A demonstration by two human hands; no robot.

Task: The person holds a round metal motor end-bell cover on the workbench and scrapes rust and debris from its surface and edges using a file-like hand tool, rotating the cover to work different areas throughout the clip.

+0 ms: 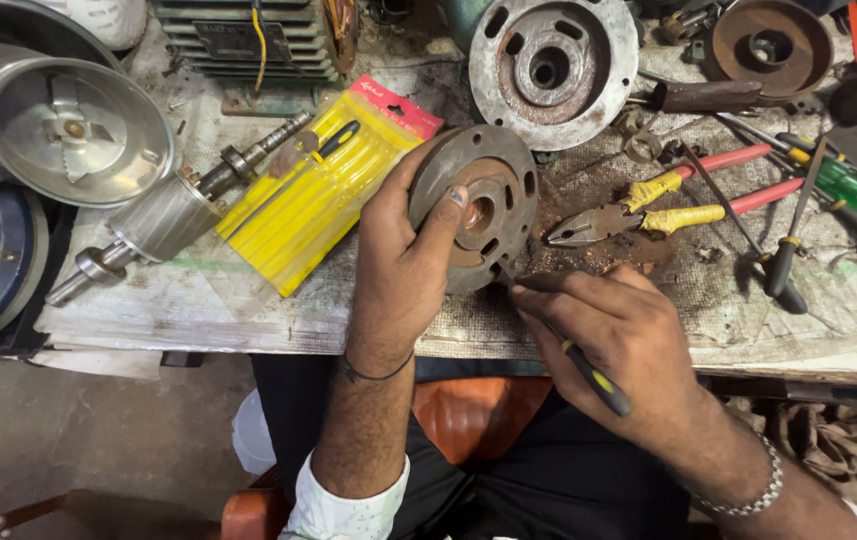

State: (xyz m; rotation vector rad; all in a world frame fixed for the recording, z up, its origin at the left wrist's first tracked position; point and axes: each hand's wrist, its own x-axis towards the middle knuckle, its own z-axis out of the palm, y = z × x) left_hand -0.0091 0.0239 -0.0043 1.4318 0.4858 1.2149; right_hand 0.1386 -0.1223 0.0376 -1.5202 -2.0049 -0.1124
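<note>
Our left hand [404, 265] reaches forward, gripping one rusty round end plate [479, 205] tilted upright on the desk [199, 300], thumb across its face. Our right hand [614, 330] is closed around one thin tool [589, 370], its tip at the plate's lower edge. One pair of pliers [639, 210] lies near.

Pliers [639, 208] and yellow packet [319, 185] flank the disc [494, 205] closely.

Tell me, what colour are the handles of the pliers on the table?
Red with yellow wrapping near the jaws, on the pliers, seen in the head view.
</note>
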